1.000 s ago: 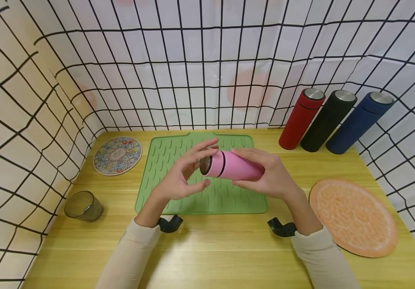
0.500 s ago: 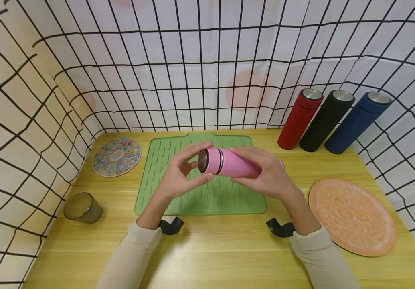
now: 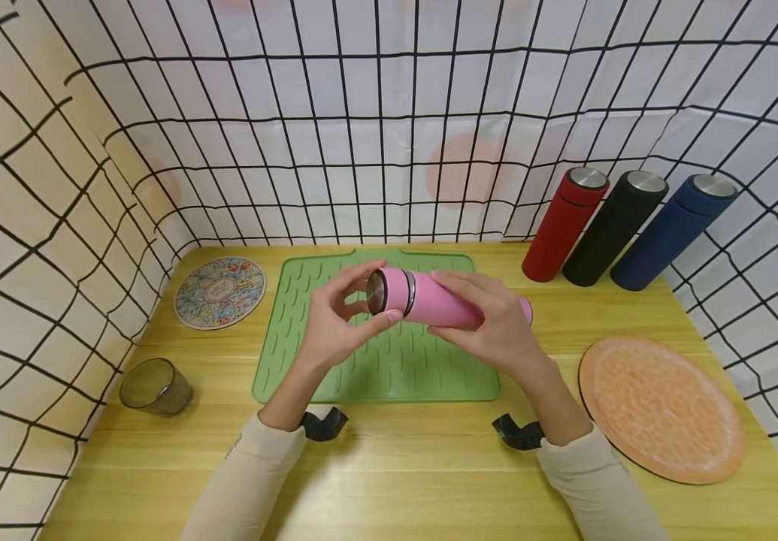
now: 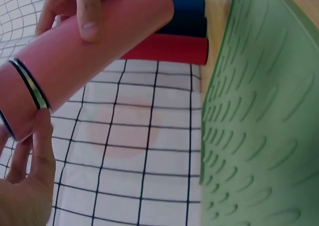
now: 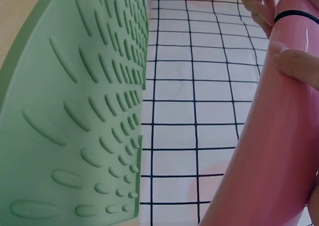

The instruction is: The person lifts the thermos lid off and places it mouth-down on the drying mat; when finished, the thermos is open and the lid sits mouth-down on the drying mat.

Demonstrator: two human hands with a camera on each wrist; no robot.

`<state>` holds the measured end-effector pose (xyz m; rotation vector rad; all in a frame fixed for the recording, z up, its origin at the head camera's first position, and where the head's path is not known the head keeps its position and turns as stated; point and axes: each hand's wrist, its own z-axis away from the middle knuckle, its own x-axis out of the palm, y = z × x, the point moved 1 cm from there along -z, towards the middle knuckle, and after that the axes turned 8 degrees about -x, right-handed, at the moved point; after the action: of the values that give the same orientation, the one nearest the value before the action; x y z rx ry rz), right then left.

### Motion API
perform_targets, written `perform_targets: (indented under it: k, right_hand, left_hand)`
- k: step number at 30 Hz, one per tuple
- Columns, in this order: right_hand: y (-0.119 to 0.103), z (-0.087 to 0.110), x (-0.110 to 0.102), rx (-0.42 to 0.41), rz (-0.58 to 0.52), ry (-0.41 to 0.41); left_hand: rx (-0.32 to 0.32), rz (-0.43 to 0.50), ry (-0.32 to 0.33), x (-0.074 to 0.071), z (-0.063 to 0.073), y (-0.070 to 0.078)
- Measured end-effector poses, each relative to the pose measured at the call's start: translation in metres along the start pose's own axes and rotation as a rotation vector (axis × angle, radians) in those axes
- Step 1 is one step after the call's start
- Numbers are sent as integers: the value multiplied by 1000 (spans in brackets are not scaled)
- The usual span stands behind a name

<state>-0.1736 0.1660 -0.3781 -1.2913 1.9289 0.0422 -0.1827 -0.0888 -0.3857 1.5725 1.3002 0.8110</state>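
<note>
A pink thermos bottle (image 3: 429, 300) is held above the green mat (image 3: 375, 376), lying nearly level with its lid toward the left. My right hand (image 3: 502, 323) grips the body, fingers over the top and thumb below. The left hand (image 3: 331, 323) holds the lid (image 3: 397, 289) between thumb and fingers; its steel end faces left. Between lid and body a silvery band (image 4: 31, 86) shows in the left wrist view, edged by dark rings. The right wrist view has the thermos body (image 5: 274, 151) slanting along the right side, with a fingertip on it.
Red (image 3: 561, 233), black (image 3: 612, 237) and blue (image 3: 669, 240) thermos bottles stand at the back right. An orange round mat (image 3: 659, 409) lies at right. On the left are a patterned round coaster (image 3: 219, 293) and a tinted glass (image 3: 158, 387). Grid-patterned cloth surrounds the table.
The left hand has come onto the lid and now holds it. A silvery band has appeared between lid and body. The thermos has shifted slightly left and up.
</note>
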Motion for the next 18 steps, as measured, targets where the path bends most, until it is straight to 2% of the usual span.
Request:
perform_targets:
  k: [3, 6, 10, 12, 15, 18]
  right_hand:
    - [1, 0, 1, 4, -10, -15]
    - [2, 1, 0, 24, -30, -39]
    - [2, 2, -2, 46, -57, -62]
    - [2, 2, -3, 50, -64, -64]
    - [2, 1, -4, 54, -64, -60]
    - [2, 2, -4, 63, -50, -56]
  left_hand:
    - [-36, -34, -14, -2, 0, 0]
    - [-42, -46, -114, -3, 0, 2]
    - [21, -17, -269, -3, -1, 4]
    - [46, 4, -303, -3, -2, 4]
    - [41, 15, -276, -5, -2, 5]
    - [8, 4, -208, -8, -1, 5]
